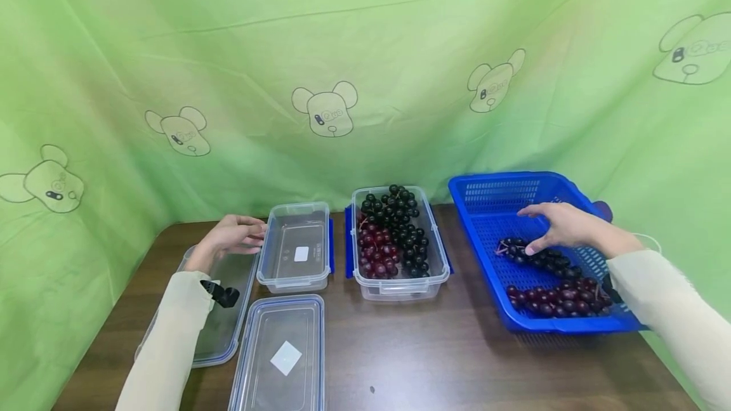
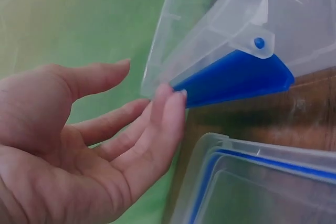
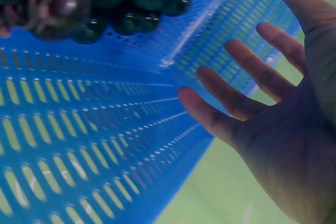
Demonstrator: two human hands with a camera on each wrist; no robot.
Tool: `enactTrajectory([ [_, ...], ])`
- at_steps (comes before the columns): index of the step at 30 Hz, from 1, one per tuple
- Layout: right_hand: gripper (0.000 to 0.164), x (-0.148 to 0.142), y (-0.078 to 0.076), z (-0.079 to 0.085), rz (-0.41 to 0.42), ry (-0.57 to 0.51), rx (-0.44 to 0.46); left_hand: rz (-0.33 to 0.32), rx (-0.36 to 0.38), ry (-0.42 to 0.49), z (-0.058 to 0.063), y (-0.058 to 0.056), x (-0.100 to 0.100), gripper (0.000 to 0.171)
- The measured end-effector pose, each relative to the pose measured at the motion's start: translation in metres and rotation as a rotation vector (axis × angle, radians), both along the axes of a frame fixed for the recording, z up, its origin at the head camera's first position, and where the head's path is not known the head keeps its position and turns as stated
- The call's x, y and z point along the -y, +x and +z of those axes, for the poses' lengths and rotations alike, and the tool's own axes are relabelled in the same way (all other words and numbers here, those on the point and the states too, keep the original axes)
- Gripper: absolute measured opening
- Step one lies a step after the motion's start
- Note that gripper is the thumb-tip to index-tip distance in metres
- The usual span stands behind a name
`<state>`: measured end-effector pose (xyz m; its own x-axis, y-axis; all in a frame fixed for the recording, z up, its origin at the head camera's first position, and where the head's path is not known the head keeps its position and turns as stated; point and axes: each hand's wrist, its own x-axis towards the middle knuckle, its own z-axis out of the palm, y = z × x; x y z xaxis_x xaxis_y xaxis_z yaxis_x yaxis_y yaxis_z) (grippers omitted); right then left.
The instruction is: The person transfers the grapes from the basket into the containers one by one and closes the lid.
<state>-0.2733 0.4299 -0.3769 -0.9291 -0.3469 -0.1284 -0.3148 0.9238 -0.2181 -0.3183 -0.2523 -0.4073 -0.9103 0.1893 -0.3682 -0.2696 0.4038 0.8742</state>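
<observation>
Five fingers [image 3: 231, 92] spread — the right hand [image 1: 562, 227] is hovering over black grapes [image 1: 551, 264], red grapes [image 1: 559, 300] lying alongside in the basket [image 1: 571, 326] — while the left hand [image 1: 234, 234], fingers loosely extended, is hanging by the nearest box [image 1: 292, 282].

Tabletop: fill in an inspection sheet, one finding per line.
Surface: brown wood-grain table, small dark mark near the front.
Job's things: blue basket with black grapes and dark red grapes; grape-holding clear container; empty clear container; blue-sealed lid; second lid, partly under the left sleeve.
Clutter: unidentified dark purple object behind the basket.
Grips: left grip at the empty container's left side, contact unclear; right grip over the basket, holding nothing.
Cables: thin white cord beside the right sleeve.
Surroundings: green fabric backdrop with animal-head prints.
</observation>
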Motion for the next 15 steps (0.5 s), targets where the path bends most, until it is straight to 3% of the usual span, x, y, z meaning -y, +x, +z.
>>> enactTrajectory([
  [7,0.097,0.0,-0.004,-0.011,-0.01,0.006,0.123,0.009,0.029,0.093,-0.008,0.002,0.004,0.052],
  [15,0.087,0.003,-0.004,-0.014,0.016,0.037,0.175,0.029,0.065,0.157,-0.011,0.004,0.0,0.054],
])
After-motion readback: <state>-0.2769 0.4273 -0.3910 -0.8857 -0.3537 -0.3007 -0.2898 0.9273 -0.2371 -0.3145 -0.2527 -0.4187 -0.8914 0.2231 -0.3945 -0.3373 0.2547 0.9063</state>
